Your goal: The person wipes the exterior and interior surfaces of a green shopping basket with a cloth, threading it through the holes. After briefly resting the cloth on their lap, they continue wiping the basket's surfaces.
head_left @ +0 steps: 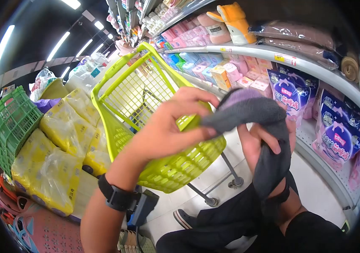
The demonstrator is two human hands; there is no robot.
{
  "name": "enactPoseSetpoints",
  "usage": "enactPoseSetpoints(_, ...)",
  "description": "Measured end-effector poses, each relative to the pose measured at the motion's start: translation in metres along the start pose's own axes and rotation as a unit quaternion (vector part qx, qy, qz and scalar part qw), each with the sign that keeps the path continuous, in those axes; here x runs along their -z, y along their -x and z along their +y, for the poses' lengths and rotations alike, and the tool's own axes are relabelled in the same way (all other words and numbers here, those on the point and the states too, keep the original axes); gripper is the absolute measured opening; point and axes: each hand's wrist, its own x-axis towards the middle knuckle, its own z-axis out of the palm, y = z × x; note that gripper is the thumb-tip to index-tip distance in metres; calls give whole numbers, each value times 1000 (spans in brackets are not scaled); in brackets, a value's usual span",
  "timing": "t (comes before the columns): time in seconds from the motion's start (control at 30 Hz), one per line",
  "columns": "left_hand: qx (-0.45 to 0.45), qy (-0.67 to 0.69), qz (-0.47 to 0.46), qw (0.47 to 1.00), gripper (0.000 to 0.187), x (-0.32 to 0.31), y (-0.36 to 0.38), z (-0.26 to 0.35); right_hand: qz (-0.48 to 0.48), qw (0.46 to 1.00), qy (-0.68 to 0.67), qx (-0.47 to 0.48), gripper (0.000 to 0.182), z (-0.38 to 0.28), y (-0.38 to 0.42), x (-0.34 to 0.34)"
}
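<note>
A long, soft dark grey cloth [251, 114] with a purple patch on top is stretched between my hands, one part hanging down over my right forearm. My left hand [175, 122] pinches its left end between thumb and fingers. Under the bend of the cloth, my right hand [260, 143] has its fingers curled around the fabric, which partly hides them. Just beyond my left hand stands a lime-green shopping cart [159, 166]. Each wrist wears a black band, and a small box is strapped beside the left one [116, 194].
Shelves on the right carry blue-and-purple packs [289, 92], boxed goods [220, 78] and folded towels [216, 29]. Yellow plastic-wrapped bundles [49, 173] are stacked on the left beside green baskets [15, 122]. Pink perforated plastic items [53, 230] sit at lower left. A shoe [184, 218] rests on the tiled floor.
</note>
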Motion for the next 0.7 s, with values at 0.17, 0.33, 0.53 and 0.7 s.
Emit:
enactPoseSetpoints(0.17, 190, 409, 177, 875, 18, 9, 8, -8, -76, 898, 422, -96, 67, -51, -16, -2)
enactPoseSetpoints(0.33, 183, 350, 162, 904, 17, 8, 19, -15, 25, 597, 783, -172, 39, -46, -19, 3)
enactPoseSetpoints(0.53, 158, 247, 143, 945, 17, -3, 8, 1, -157, 557, 812, 79, 65, 11, -6, 3)
enactPoseSetpoints(0.7, 130, 101, 88, 982, 21, -6, -9, 8, -34, 725, 674, 136, 55, 32, 9, 17)
